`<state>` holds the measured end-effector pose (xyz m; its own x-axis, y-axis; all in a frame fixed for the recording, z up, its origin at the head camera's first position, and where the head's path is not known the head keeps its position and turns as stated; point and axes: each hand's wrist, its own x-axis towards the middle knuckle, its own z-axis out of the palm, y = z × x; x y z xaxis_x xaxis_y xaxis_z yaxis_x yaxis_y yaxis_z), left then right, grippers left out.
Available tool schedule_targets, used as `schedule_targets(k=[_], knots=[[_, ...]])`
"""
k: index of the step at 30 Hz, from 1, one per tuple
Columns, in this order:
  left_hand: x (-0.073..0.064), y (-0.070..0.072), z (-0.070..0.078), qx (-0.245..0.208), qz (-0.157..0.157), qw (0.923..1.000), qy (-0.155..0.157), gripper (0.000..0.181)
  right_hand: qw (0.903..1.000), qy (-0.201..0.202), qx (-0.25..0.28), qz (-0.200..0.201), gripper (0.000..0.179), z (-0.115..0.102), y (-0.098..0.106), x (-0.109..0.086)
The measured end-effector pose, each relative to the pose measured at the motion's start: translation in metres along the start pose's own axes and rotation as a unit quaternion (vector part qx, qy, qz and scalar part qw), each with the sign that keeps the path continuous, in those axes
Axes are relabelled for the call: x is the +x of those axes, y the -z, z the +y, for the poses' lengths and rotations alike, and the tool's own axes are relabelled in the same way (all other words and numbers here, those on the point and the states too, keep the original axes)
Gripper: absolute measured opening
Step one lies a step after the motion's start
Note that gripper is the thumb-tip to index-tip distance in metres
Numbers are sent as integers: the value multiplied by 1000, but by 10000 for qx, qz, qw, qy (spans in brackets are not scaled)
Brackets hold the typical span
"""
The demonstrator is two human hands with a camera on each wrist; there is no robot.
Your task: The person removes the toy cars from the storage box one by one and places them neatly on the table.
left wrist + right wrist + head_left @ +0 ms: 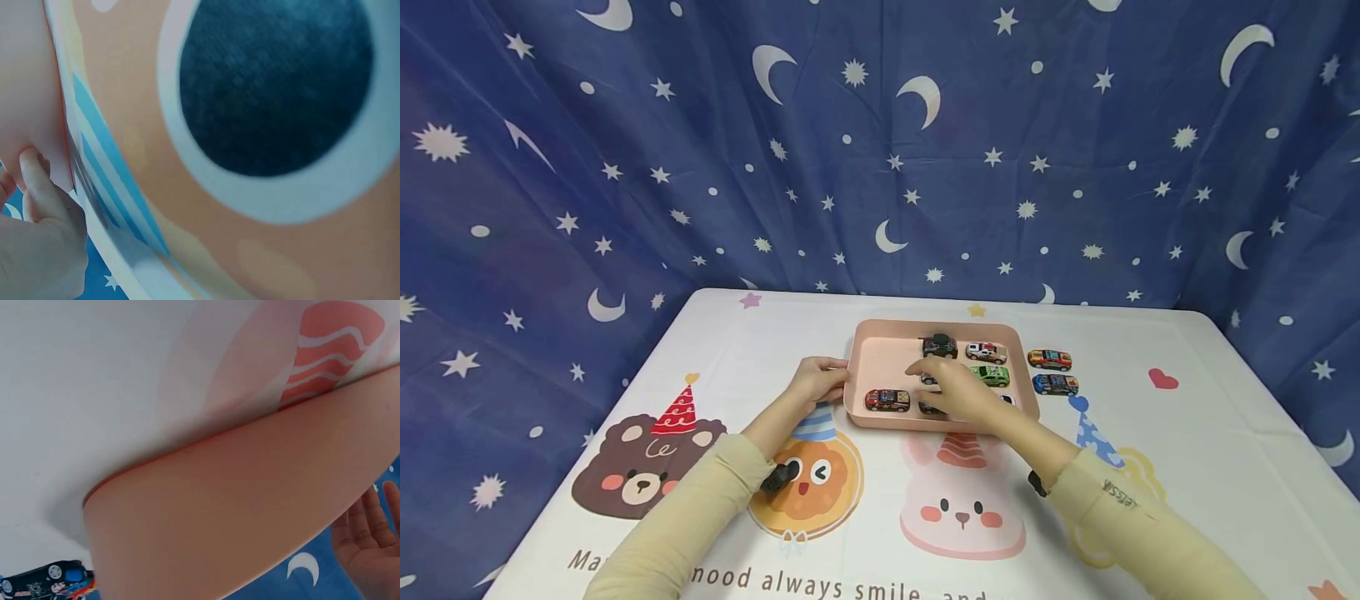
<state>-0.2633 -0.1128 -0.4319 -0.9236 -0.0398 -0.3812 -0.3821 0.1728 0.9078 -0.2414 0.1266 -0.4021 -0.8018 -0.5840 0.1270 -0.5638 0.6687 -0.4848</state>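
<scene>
A pink tray (880, 354) holds several small toy cars. My left hand (817, 379) grips the tray's left rim; in the left wrist view its thumb lies against the outer wall. Over the tray's middle my right hand (957, 390) hovers, fingers and thumb spread above a partly covered car. A red toy car (887, 400) sits at the front left of the tray. Behind the right hand are a dark tank-like vehicle (939, 346), a white-and-red car (987, 352) and a green car (990, 376). A dark car (931, 407) and a white one (1006, 399) are partly hidden by that hand.
Just right of the tray, a red-and-yellow car (1050, 359) and a blue car (1056, 384) stand on the white table cover (760, 350), which has cartoon prints. A blue curtain (880, 192) with moons and stars hangs behind the table.
</scene>
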Motion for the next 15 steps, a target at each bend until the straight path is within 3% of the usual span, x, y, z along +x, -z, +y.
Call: schedule_targets(k=[15], knots=[[0,0,1,86,63,9999,29,33,9981,200,-35,-584,38,-5,-9,17]])
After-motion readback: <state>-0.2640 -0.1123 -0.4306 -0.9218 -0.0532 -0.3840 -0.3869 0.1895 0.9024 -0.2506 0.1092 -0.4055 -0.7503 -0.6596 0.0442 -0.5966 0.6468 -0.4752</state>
